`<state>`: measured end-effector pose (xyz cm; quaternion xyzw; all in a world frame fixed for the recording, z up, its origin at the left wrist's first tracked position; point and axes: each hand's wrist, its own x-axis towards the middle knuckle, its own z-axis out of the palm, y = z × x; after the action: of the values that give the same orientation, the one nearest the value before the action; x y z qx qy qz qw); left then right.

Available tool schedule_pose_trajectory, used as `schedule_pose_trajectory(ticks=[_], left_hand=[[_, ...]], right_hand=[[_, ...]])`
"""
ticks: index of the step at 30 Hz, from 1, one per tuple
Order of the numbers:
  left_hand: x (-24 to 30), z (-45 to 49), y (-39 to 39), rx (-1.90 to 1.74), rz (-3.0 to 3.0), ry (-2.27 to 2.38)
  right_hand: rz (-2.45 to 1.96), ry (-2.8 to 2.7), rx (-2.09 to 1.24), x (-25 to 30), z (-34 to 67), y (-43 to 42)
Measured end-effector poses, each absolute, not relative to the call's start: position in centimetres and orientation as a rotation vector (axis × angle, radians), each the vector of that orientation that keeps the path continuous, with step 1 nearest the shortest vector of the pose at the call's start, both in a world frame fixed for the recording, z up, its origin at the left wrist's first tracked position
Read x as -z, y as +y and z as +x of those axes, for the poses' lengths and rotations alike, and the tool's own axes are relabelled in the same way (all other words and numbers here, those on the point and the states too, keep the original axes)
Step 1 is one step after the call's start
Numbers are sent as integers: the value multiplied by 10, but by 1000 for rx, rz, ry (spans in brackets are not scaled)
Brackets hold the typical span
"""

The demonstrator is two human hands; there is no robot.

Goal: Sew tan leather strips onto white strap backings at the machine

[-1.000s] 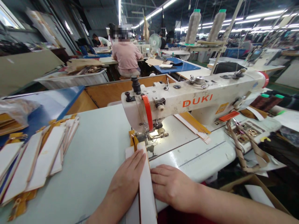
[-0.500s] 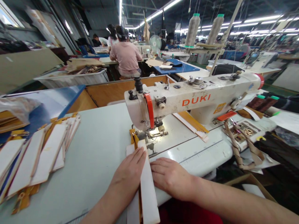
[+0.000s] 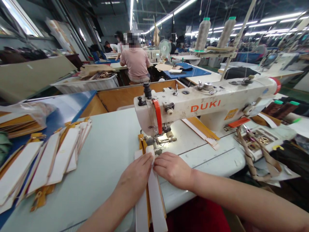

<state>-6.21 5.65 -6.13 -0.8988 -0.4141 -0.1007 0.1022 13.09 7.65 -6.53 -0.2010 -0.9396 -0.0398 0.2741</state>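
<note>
Head view, lower centre of the frame: we keep both hands on the white strip [image 3: 155, 199], which lies lengthwise on the tabletop [image 3: 101, 167] and overhangs its near edge. The left hand [image 3: 134, 182] lies flat on the strip, fingers [image 3: 145, 165] stretched out and pressing down. The right hand [image 3: 172, 169] meets it from the right, fingers [image 3: 160, 162] bent onto the strip's edge; we cannot tell whether they pinch it or only press. A yellow zipper tape [image 3: 143, 145] shows at the strip's far end, just beside the presser foot [image 3: 164, 139] of the sewing machine [image 3: 207, 103]. At the left of the frame, a fanned stack of strips [image 3: 48, 161] rests on the tabletop. Beyond the machine stand two thread cones [image 3: 202, 32]; at upper centre a person in a pink shirt [image 3: 135, 64] sits facing away.
</note>
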Motion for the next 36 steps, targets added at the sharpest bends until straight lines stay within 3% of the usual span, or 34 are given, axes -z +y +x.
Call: schedule_pose_trajectory(ticks=[12, 36], left_hand=[[67, -59, 55, 275, -2562, -1110], [73, -44, 92, 382, -2567, -1219]], right_hand=[[-346, -2628, 176, 62, 131, 89], [-482, -2594, 103, 67, 146, 116]])
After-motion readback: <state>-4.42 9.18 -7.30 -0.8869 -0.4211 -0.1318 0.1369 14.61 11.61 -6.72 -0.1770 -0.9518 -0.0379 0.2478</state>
